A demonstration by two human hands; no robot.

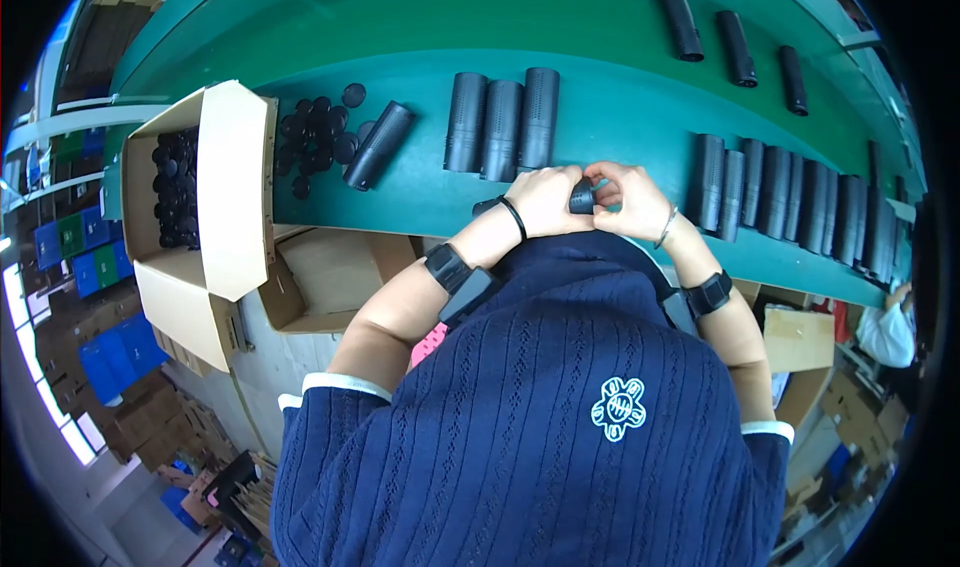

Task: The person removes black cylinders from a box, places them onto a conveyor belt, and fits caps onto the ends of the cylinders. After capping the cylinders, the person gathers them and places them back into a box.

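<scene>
My left hand [547,201] is wrapped around a black cylinder [582,197] held lengthwise at the near edge of the green bench. Most of its body is hidden under that hand; one end shows on either side. My right hand [632,203] has its fingers bent and closed at the cylinder's right end. Whether a small part sits between those fingertips cannot be made out. Just beyond my left hand stand three black perforated cylinders [502,122] side by side. Another black cylinder [380,145] lies tilted further left, near a pile of round black caps [318,132].
An open cardboard box [230,192] full of black caps stands at the left, its flaps spread. Below the bench edge is another open box [325,277]. A row of black cylinders [775,192] lines the right side; three more [735,47] lie further back. Someone's arm shows far right.
</scene>
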